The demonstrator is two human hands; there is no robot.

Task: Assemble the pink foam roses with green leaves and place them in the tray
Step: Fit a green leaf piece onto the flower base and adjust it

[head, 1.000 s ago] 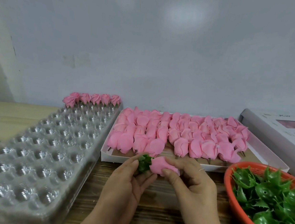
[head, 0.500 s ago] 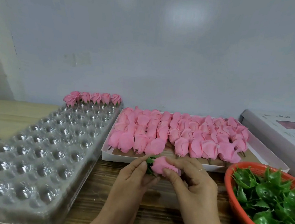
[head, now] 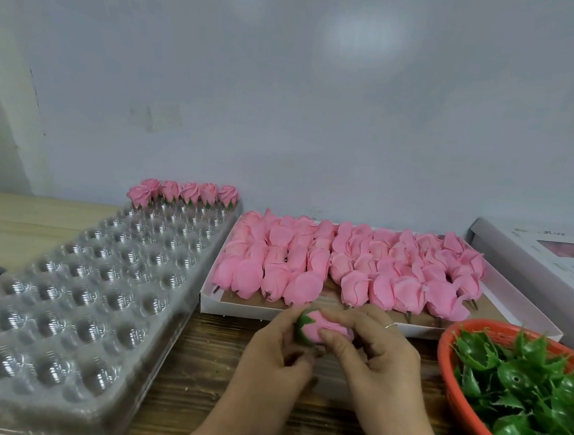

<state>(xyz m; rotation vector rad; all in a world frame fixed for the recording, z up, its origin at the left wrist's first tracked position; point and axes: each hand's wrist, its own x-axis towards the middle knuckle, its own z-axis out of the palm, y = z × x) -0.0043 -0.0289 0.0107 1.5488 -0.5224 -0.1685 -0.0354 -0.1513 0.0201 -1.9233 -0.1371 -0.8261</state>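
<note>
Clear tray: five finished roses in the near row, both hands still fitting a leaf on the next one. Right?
Wrong row. In the head view the five finished roses stand in the clear tray's far row by the wall. Left hand and right hand do hold a rose with its leaf.

A dimpled tray (head: 76,303) fills the lower left, with five finished roses (head: 184,192) along its far end. A flat box of rose heads (head: 347,266) sits at centre. Lower right: a basket (head: 455,378) of leaf cups (head: 533,387) (partly cropped). Both hands (head: 332,361) sit before the box.

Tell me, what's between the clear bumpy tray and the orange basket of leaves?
Both hands, left hand and right hand, holding a pink rose, in the head view.
</note>
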